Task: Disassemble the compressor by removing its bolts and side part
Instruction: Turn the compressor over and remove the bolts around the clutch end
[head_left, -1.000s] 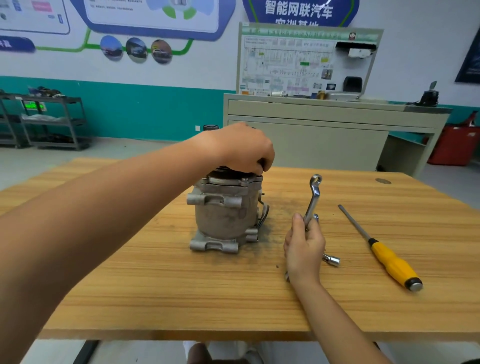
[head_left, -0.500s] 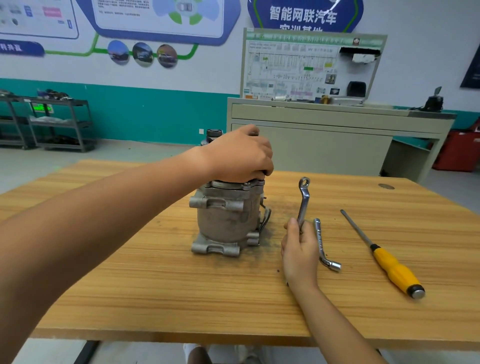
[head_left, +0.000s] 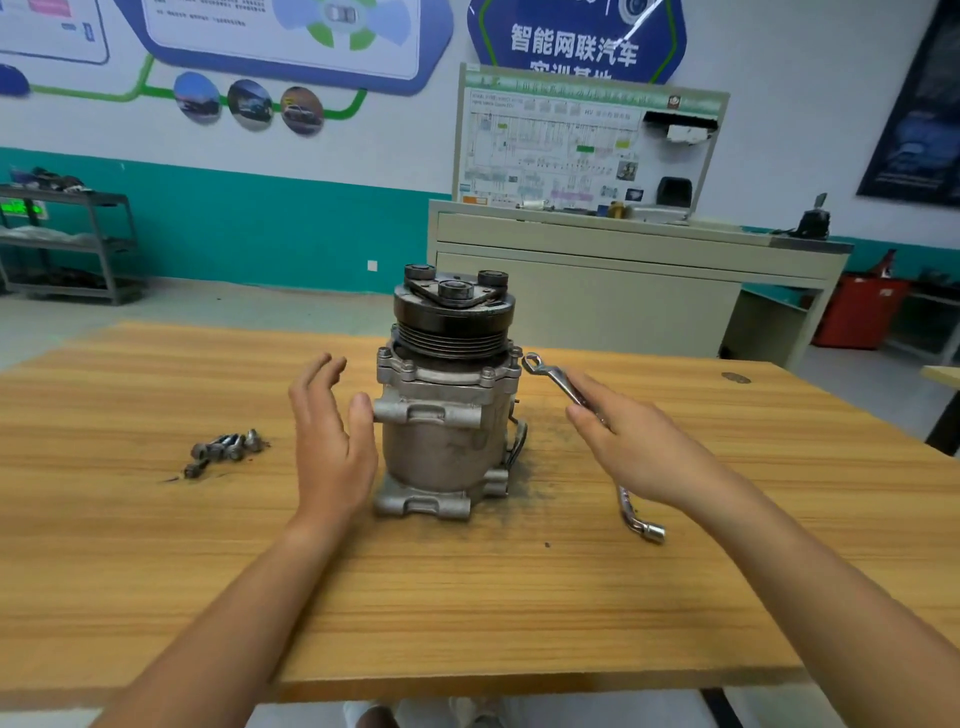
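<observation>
- Compressor (head_left: 441, 447) stands upright on the wooden bench (head_left: 467, 597), between the two hands. Its black grooved pulley (head_left: 452, 317) is on top and its mounting lugs rest on the bench.
- Left hand (head_left: 330, 447): just left of the compressor body, open wide with the palm turned toward the housing, fingers straight and slightly spread, holding nothing. The thumb lies right at the upper mounting lug; cannot tell whether it touches.
- Right hand (head_left: 634, 452): to the right of the compressor, raised off the bench. It holds a ring spanner (head_left: 553, 376) by the shank, between the thumb and nearly straight fingers.
- The spanner angles up and left from that hand. Its ring end sits just beside the right edge of the upper flange, close to a bolt head (head_left: 514, 352); cannot tell whether it is seated on it.
- More bolt heads show on the flange rim facing the left hand and the camera.
- Loose bolts (head_left: 223, 449): a small heap lying on the bench, well out to the left of the left hand.
- L-shaped socket wrench (head_left: 636, 519): lies on the bench below the right hand, partly hidden by it, with the socket end toward the wrist side.
- Dark grit (head_left: 540, 467) is smeared on the bench between the compressor base and the right hand.
</observation>
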